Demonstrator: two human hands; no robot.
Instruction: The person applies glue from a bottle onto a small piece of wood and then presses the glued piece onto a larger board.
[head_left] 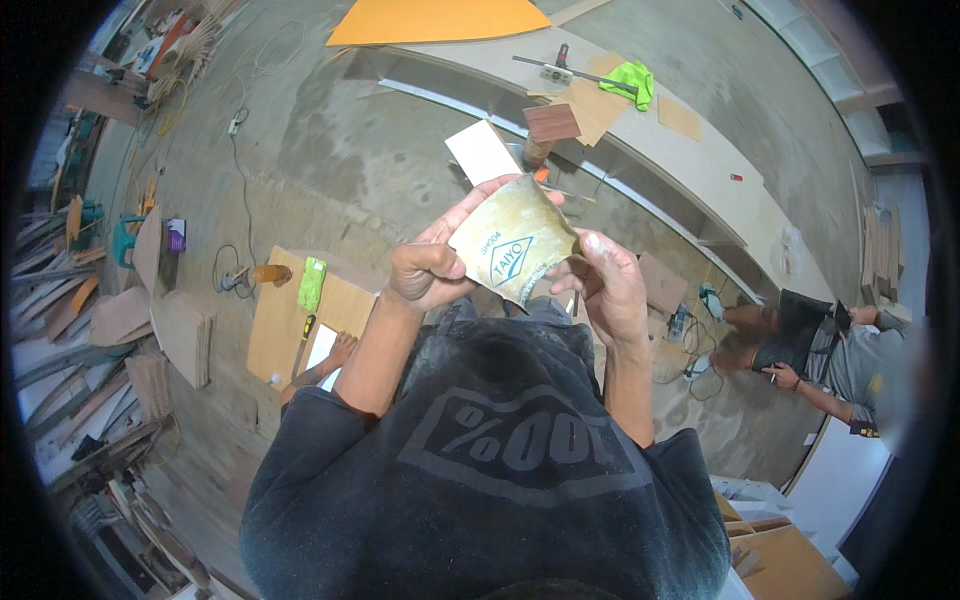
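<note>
Both my hands hold up a curled piece of sandpaper point(505, 240) in front of my chest, its tan backing with blue print facing me. My left hand point(430, 258) grips its left side, thumb on top and fingers behind. At its right edge, my right hand point(610, 280) pinches the sheet between thumb and fingers. The lower right edge looks ragged and curls over. Beyond the sheet lie a white panel point(485, 152) and a small dark brown wood sample point(552, 123) on a round stand.
A long curved pale panel structure point(700, 165) crosses the far right, bearing a green cloth point(630, 82). Left, a board point(270, 325) holds a green packet point(312, 284) and a screwdriver point(304, 345); another person's hand point(343, 348) is beside it. A co-worker point(835, 350) is at right.
</note>
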